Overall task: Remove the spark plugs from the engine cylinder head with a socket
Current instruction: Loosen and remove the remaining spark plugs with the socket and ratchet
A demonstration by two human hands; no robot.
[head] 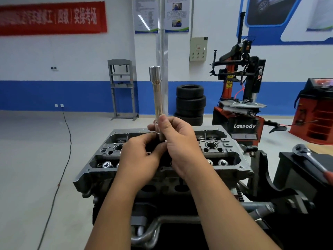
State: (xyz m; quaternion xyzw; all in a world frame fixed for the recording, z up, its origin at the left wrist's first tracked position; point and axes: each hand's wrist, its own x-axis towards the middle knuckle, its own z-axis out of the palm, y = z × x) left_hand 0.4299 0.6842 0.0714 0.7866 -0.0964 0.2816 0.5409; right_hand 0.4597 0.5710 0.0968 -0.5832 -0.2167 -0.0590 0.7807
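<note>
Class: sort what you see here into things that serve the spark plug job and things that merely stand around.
Job: long socket, held by right hand and left hand; cylinder head; ratchet.
Standing around: stacked tyres; tyre changer; press frame.

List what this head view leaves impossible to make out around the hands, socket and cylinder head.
- Lower end of the long socket: wrapped by the right hand.
- What the left hand pinches: covered by its own fingers.
- Middle plug wells of the cylinder head: behind both hands.
- Ratchet handle: cut off by the right edge.
- Wall posters: text too small.
</note>
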